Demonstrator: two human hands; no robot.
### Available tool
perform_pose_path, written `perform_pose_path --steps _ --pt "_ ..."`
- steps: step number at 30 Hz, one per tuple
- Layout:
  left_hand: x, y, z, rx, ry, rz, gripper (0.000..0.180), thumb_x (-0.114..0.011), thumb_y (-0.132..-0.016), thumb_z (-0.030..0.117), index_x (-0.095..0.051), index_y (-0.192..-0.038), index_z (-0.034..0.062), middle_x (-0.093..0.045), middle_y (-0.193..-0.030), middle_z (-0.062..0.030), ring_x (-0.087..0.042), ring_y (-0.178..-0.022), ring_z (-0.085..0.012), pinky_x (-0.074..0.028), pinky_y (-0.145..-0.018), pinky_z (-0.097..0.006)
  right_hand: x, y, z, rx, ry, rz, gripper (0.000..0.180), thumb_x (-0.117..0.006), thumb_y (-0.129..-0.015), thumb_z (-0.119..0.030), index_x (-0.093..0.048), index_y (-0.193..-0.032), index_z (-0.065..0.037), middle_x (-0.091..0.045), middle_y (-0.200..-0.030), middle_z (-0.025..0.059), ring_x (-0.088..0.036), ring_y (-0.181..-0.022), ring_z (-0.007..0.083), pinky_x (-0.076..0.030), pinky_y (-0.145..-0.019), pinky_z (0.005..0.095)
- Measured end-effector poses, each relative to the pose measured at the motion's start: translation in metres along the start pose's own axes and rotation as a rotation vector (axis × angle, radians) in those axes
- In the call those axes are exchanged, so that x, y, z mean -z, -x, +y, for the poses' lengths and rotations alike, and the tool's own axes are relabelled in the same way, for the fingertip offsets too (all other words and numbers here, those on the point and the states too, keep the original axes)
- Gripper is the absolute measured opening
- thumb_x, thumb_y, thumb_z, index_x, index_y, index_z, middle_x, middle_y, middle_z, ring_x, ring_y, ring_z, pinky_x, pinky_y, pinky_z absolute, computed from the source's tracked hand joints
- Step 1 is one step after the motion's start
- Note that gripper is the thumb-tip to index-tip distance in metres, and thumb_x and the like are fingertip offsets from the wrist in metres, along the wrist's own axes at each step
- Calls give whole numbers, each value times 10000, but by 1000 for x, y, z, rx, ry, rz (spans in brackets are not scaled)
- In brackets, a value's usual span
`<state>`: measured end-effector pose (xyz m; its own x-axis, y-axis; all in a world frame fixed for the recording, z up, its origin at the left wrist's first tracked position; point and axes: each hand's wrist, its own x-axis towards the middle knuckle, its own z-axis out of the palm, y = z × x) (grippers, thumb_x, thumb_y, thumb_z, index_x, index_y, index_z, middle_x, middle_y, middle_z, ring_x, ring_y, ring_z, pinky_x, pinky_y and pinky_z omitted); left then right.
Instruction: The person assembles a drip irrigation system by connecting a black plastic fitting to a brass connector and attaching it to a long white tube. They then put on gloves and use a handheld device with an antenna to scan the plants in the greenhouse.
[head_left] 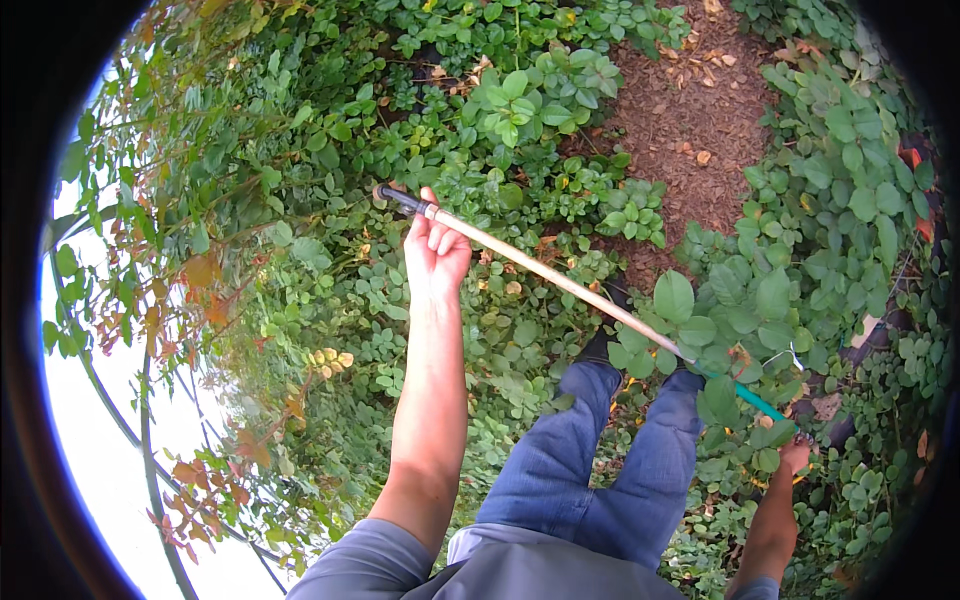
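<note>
Dense leafy shrubs (480, 120) crowd a mulch patch (690, 110). A long-handled garden tool (560, 280) slants across the jeans (590, 470) — left hand (435, 250) closed round its top, right hand (795, 455) low in leaves, fingers unclear. The buried end could snag on stems and twist loose.

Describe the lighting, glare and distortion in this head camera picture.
Head view: soft, even daylight with no hard shadows; the sky at lower left is blown out white; fisheye bending curves the branches near the black rim; the left hand and long wooden handle are sharp.
</note>
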<state>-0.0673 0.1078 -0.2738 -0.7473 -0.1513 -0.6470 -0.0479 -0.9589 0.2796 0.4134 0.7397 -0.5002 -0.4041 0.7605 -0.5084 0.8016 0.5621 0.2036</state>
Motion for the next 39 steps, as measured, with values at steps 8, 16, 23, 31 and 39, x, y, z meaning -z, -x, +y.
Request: perform_pose_path --steps 8,16,23,31,39 --pt "-8 -8 -12 -43 -56 39 332 -385 -1073 182 -656 -1147 6 -516 -671 17 -314 -452 -44 -271 -386 -196 12 -12 4 38 151 -85 302 -594 -950 -294 -687 -1004 -11 -683 -970 205 -662 -860 423 -530 -745 517" --pt "-9 -9 -10 -78 -35 83 372 -358 -1085 222 -639 -1168 -7 -475 -652 45 -287 -455 -38 -255 -377 -190 53 0 -25 72 231 -153 263 -589 -935 -271 -691 -1048 -56 -618 -1099 224 -639 -938 437 -517 -775 530" --pt "-21 -14 -21 -99 -74 125 386 -337 -1087 216 -638 -1168 -12 -450 -665 45 -291 -468 -38 -252 -386 -192 75 -18 -37 -25 216 -512 217 -633 -919 -176 -684 -919 35 -692 -840 214 -688 -688 329 -545 -574 445" --pt "-14 -8 -26 -117 -73 78 353 -342 -1085 202 -596 -1207 -10 -471 -732 33 -324 -486 -42 -287 -399 -198 331 101 -305 657 -111 -688 182 -640 -916 -114 -651 -1001 46 -694 -712 115 -654 -564 182 -518 -533 318" --pt "-28 -3 -28 -124 -46 52 226 -405 -1050 143 -564 -1143 11 -698 -1106 -117 -373 -455 -49 -302 -391 -206 266 239 -512 1276 -450 -390 315 -558 -998 -263 -582 -1223 -44 -673 -865 151 -668 -769 313 -529 -722 399"
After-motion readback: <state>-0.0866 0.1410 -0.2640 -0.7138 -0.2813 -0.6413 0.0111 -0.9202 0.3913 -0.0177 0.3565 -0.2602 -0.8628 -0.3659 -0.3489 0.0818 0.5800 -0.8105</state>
